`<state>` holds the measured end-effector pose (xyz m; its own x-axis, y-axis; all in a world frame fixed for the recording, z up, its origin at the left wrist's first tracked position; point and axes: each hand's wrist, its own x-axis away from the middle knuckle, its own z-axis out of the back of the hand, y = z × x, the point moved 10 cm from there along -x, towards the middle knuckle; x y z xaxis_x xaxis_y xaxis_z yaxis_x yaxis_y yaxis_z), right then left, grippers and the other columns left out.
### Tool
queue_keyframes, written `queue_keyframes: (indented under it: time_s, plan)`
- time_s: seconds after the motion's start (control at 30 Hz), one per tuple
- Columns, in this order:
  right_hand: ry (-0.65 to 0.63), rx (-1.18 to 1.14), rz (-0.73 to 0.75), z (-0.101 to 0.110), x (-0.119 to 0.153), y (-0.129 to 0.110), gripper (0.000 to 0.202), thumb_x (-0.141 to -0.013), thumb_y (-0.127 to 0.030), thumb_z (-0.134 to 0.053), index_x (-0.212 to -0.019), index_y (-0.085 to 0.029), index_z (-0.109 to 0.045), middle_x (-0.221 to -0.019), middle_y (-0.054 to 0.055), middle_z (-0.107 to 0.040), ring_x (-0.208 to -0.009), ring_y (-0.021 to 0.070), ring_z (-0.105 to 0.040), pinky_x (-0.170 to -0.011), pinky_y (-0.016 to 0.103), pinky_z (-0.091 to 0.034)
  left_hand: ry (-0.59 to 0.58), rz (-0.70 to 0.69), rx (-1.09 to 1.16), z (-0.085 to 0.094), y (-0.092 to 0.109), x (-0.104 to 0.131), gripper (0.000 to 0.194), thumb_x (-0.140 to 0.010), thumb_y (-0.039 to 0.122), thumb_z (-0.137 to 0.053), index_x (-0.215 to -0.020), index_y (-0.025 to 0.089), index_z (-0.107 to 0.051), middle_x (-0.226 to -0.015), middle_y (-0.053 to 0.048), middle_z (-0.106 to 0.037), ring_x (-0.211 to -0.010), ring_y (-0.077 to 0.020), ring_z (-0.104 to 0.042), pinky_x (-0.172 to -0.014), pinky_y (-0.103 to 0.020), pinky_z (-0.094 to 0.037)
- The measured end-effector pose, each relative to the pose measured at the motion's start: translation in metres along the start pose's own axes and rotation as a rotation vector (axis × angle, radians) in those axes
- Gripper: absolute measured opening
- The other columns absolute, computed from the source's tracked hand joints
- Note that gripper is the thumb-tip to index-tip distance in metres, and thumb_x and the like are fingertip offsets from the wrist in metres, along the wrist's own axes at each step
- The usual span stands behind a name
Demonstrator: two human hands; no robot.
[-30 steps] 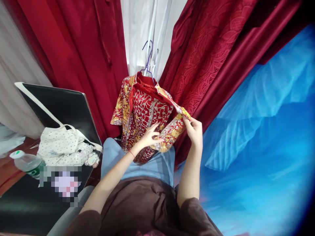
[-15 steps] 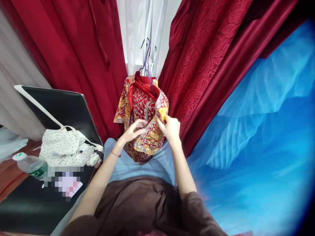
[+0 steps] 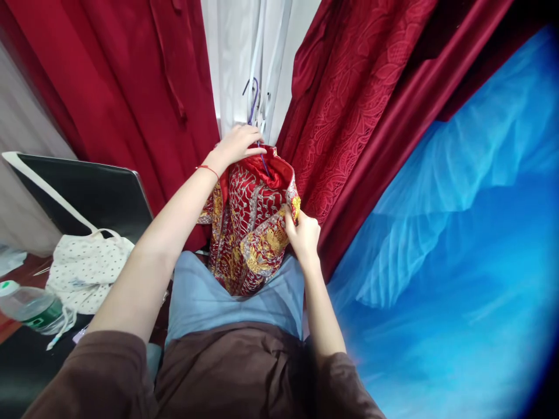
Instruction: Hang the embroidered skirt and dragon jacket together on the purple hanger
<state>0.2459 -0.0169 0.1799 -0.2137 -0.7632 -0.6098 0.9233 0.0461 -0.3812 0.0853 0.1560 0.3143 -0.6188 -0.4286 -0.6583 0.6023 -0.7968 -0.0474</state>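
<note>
A red jacket (image 3: 244, 215) with gold and silver embroidery hangs in front of me on a purple hanger (image 3: 255, 96). Its lower end reaches down between my legs. My left hand (image 3: 239, 144) is at the collar, its fingers closed about the hanger just below the hook; its palm side is hidden. With thumb and fingers pinched together, my right hand (image 3: 303, 231) grips the jacket's front edge on the right side. The red lining shows inside the neck opening.
Red curtains (image 3: 174, 70) flank white drapery and white straps at the back. On the left, a black chair (image 3: 82, 189) carries a dotted white bag (image 3: 87, 265) and a plastic bottle (image 3: 37, 308). Blue tulle fabric (image 3: 437, 233) spreads along the right.
My left hand has moved up from the jacket's front to the hanger at the collar. The right hand keeps its hold on the jacket edge. The view has shifted slightly.
</note>
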Motion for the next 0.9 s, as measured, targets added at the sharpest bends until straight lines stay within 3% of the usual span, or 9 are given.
queue_keyframes:
  time_s: [0.13, 0.33, 0.43, 0.53, 0.67, 0.8, 0.9]
  plan:
    - [-0.003, -0.071, 0.007, 0.001, 0.003, 0.008, 0.045, -0.103, -0.048, -0.046, -0.089, -0.016, -0.074, -0.062, 0.004, -0.063, -0.055, 0.0143, -0.053, -0.059, 0.025, -0.025, -0.052, -0.014, -0.019, 0.002, -0.008, -0.001, 0.044, -0.091, 0.055, -0.066, -0.118, 0.019, -0.067, -0.118, -0.013, -0.067, -0.113, -0.0279, -0.06, -0.098, -0.039, -0.047]
    - [0.027, -0.132, -0.027, 0.009, 0.0, 0.025, 0.045, -0.102, -0.046, -0.043, -0.088, -0.016, -0.073, -0.061, 0.003, -0.062, -0.052, 0.0139, -0.049, -0.058, 0.026, -0.027, -0.07, 0.037, -0.135, -0.008, -0.003, -0.012, 0.053, -0.086, 0.059, -0.07, -0.117, 0.016, -0.064, -0.115, -0.016, -0.065, -0.117, -0.0351, -0.059, -0.098, -0.043, -0.047]
    - [0.08, -0.143, -0.033, 0.021, -0.01, 0.021, 0.043, -0.103, -0.042, -0.04, -0.092, -0.016, -0.073, -0.065, 0.004, -0.065, -0.055, 0.0147, -0.052, -0.058, 0.025, -0.028, -0.104, 0.143, -0.24, -0.023, -0.006, -0.025, 0.048, -0.09, 0.048, -0.069, -0.121, 0.012, -0.061, -0.12, -0.02, -0.064, -0.121, -0.0373, -0.058, -0.101, -0.044, -0.044]
    - [0.098, -0.097, 0.031, 0.023, -0.017, -0.006, 0.035, -0.1, -0.035, -0.043, -0.095, -0.017, -0.071, -0.074, 0.007, -0.071, -0.063, 0.0169, -0.059, -0.062, 0.025, -0.032, -0.108, 0.265, -0.316, -0.032, -0.016, -0.035, 0.031, -0.099, 0.028, -0.051, -0.123, 0.012, -0.06, -0.122, -0.02, -0.065, -0.12, -0.0322, -0.06, -0.099, -0.039, -0.044]
    - [-0.016, -0.008, 0.126, -0.015, -0.011, -0.038, 0.024, -0.096, -0.032, -0.051, -0.101, -0.017, -0.069, -0.087, 0.009, -0.075, -0.077, 0.0212, -0.066, -0.069, 0.027, -0.038, -0.054, 0.242, -0.305, -0.029, -0.019, -0.036, 0.037, -0.099, 0.015, -0.034, -0.124, 0.015, -0.061, -0.117, -0.017, -0.068, -0.111, -0.0252, -0.063, -0.093, -0.035, -0.047]
    - [-0.15, 0.03, 0.143, -0.067, 0.006, -0.027, 0.022, -0.094, -0.032, -0.059, -0.111, -0.017, -0.065, -0.1, 0.01, -0.075, -0.088, 0.0229, -0.068, -0.072, 0.028, -0.042, -0.174, 0.052, -0.295, -0.025, -0.014, -0.027, 0.032, -0.098, 0.027, -0.047, -0.123, 0.013, -0.063, -0.121, -0.018, -0.066, -0.116, -0.0265, -0.06, -0.096, -0.036, -0.048]
    - [-0.182, 0.07, 0.186, -0.091, 0.014, -0.019, 0.023, -0.094, -0.031, -0.062, -0.113, -0.017, -0.062, -0.108, 0.012, -0.073, -0.097, 0.024, -0.067, -0.076, 0.029, -0.046, -0.257, -0.03, -0.282, -0.023, -0.016, -0.026, 0.035, -0.098, 0.036, -0.051, -0.122, 0.016, -0.066, -0.119, -0.015, -0.067, -0.117, -0.0265, -0.059, -0.1, -0.037, -0.047]
